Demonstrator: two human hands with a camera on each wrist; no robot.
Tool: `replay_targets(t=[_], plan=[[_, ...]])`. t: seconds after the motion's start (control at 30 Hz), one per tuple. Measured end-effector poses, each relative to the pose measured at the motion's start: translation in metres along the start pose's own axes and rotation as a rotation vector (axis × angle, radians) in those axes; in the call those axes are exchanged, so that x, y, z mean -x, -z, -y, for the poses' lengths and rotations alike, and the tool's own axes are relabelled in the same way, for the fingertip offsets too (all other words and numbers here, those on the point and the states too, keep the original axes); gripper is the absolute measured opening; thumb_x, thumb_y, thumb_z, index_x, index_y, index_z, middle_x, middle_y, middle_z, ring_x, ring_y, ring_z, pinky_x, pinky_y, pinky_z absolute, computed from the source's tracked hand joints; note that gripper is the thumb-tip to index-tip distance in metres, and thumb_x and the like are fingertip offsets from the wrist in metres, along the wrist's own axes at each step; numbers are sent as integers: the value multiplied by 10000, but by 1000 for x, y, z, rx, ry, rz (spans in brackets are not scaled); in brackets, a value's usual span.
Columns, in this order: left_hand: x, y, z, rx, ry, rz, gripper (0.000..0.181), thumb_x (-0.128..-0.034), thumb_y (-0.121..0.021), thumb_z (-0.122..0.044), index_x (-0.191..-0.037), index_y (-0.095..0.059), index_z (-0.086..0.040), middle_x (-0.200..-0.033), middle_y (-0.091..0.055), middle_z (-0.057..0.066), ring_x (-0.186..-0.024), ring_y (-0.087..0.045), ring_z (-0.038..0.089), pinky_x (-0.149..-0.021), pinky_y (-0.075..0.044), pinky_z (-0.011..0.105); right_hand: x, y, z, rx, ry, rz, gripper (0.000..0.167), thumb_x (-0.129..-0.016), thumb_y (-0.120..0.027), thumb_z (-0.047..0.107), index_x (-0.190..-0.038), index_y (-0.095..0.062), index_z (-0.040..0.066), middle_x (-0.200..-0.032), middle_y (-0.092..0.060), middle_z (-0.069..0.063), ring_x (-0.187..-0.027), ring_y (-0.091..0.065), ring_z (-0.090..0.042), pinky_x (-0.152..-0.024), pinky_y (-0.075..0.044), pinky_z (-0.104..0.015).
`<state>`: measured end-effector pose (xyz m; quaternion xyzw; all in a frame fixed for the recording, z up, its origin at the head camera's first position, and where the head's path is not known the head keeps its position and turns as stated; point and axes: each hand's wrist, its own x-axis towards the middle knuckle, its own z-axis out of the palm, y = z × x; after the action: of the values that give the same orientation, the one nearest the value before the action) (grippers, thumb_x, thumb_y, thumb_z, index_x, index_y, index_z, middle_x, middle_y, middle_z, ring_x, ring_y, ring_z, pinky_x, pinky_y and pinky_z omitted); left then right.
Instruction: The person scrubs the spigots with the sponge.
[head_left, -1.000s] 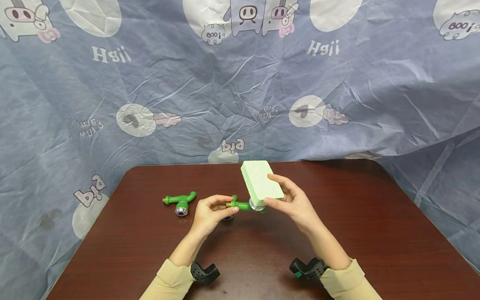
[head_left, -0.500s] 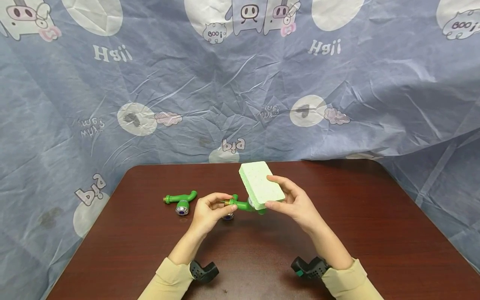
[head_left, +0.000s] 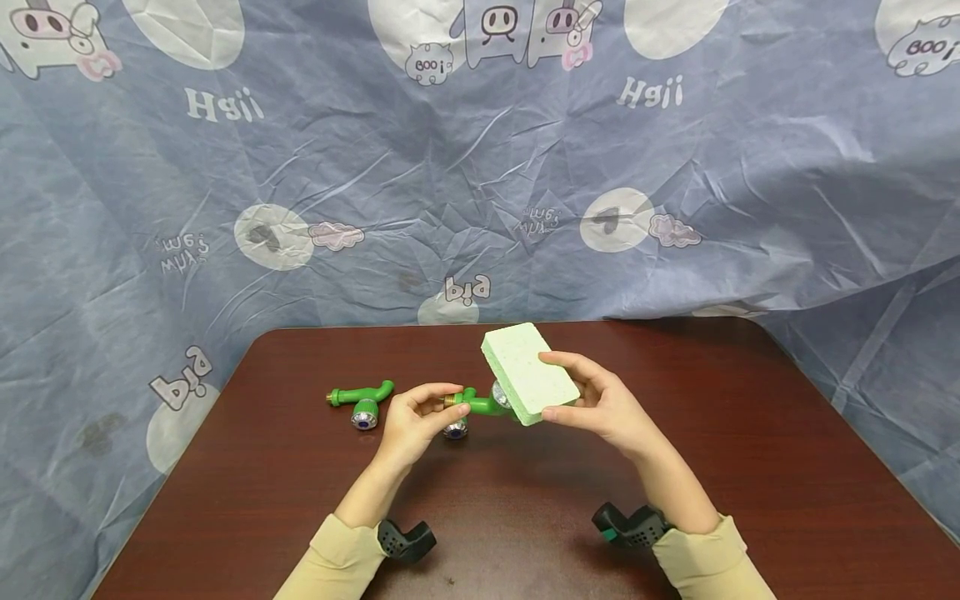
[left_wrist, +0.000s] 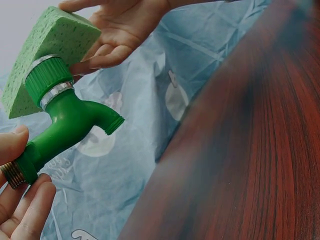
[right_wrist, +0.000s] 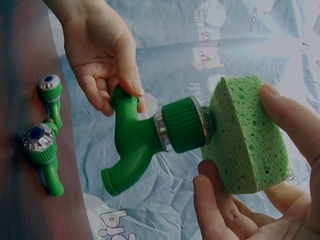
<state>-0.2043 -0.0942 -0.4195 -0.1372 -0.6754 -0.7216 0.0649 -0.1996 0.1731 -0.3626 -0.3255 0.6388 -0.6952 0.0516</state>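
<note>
Green and glossy, the tap [right_wrist: 134, 137] hangs in the air above the counter [head_left: 675, 467], its ribbed knob [left_wrist: 47, 80] turned toward a porous sponge [right_wrist: 247, 135]. From where I stand it looks like a scrubbing of that knob, and the sponge seems to be against its chrome-rimmed end, though I cannot tell how hard it presses. To do it well, I'd brace the tap firmly, since a pinch so far from the knob could let it twist, then lay the sponge flat and work it around the ribs and both chrome bands in short strokes. Turning the tap a little between passes should bring the hidden side round. The left hand [head_left: 408, 423] reaches forward with its palm turned inward, thumb and fingers [left_wrist: 40, 202] clamped on the tap at the collar, just beside its threaded brass inlet [left_wrist: 12, 175]. The right hand [head_left: 600, 407] comes in from the other side, its fingers [head_left: 566, 362] and thumb clamped on the sponge's edges; I'd hold those fingertips well back from the knob so more sponge is free. Both forearms slant in toward each other. On the counter lie 2 more: a separate tap [head_left: 364, 398] left of the left hand and a half-hidden tap [head_left: 456, 430] close by its thumb.
</note>
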Motion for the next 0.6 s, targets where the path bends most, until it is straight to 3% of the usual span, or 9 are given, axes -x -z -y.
replay_targets(t=[0.4,0.6], plan=[[3,-2,-5,15,7,-21,299,-765,-753,19,-1042,-664,90,-930,-670,197,-711,-657,121,-652,-538,226,0,-7,2,14,-4,32,640,-761,-707,-108,-1331,-418,-66,-1151,-542,-129,-912,-610,-172,-706,-560,-298],[1,0,1,20,-1,-35,317,-758,-773,-20,-1038,-665,82,-904,-682,142,-711,-661,132,-638,-536,228,1,-2,5,24,13,17,625,-768,-694,-118,-1328,-423,-67,-1154,-553,-105,-914,-612,-170,-726,-551,-277]])
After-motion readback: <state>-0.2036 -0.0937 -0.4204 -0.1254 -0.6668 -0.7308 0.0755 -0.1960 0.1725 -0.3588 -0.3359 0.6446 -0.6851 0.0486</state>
